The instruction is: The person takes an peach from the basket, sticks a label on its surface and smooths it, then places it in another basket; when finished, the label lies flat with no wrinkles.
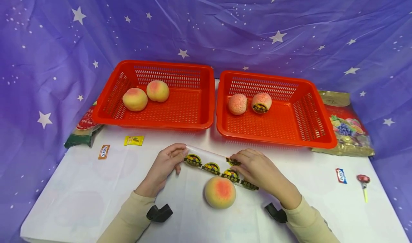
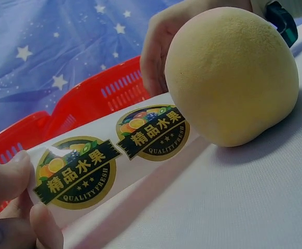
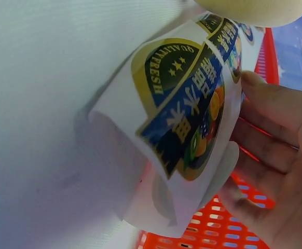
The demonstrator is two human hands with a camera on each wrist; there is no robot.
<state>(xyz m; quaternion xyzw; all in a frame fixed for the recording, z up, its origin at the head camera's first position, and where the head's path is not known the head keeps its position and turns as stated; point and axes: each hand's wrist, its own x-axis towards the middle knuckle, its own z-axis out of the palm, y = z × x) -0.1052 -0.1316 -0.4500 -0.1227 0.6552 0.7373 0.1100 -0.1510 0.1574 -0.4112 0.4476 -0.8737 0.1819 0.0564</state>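
A strip of fruit labels (image 1: 210,167), white with round black-and-gold stickers, stretches between both hands above the white table. My left hand (image 1: 164,168) pinches its left end between thumb and fingers; the left wrist view shows this hand (image 2: 16,199) at the strip's edge. Toward the other end, my right hand (image 1: 262,169) holds the strip, thumb (image 3: 265,93) on the printed face and fingers behind. Beyond those fingers the strip's free end curls back. A yellow peach (image 1: 220,193) with a red blush rests on the table just in front of the strip, untouched.
Behind stand two red baskets: the left basket (image 1: 154,125) bears two peaches (image 1: 135,100), the right basket (image 1: 276,140) two pinkish fruits (image 1: 237,104), one visibly labelled. Wrapped candies (image 1: 133,140) and a lollipop (image 1: 363,179) lie at the sides. Printed bags (image 1: 346,128) flank the baskets.
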